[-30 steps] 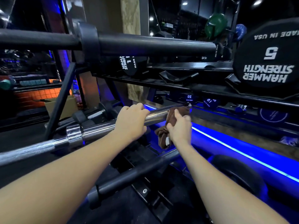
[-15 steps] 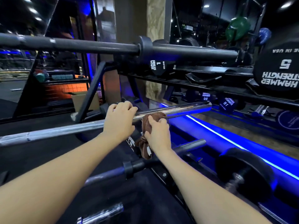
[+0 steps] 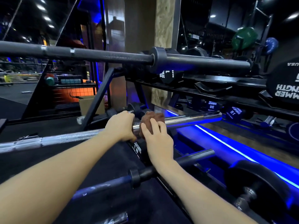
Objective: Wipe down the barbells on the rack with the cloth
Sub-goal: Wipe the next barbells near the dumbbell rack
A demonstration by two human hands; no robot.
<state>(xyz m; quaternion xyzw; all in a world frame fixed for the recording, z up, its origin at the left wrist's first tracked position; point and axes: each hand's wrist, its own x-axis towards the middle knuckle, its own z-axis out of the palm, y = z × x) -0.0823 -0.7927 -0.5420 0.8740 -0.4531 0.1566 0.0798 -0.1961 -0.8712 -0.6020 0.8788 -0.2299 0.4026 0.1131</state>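
Dim, blue-lit gym. My right hand (image 3: 156, 139) wraps the brown cloth (image 3: 153, 118) around the chrome steel barbell (image 3: 192, 118); left hand (image 3: 120, 126), at 9 o'clock, grips it. Black barbells at 12 (image 3: 97, 54) and 6 (image 3: 161, 170) seemingly remain.

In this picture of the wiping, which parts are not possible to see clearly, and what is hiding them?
- Head view: the chrome barbell under the brown cloth is covered by the cloth and the right hand.
- Head view: the collar beside the left hand is mostly hidden by that hand.
- Head view: the black weight plate is cut by the right edge, so its lettering is incomplete.
- Head view: the background shelves are too dark and small.
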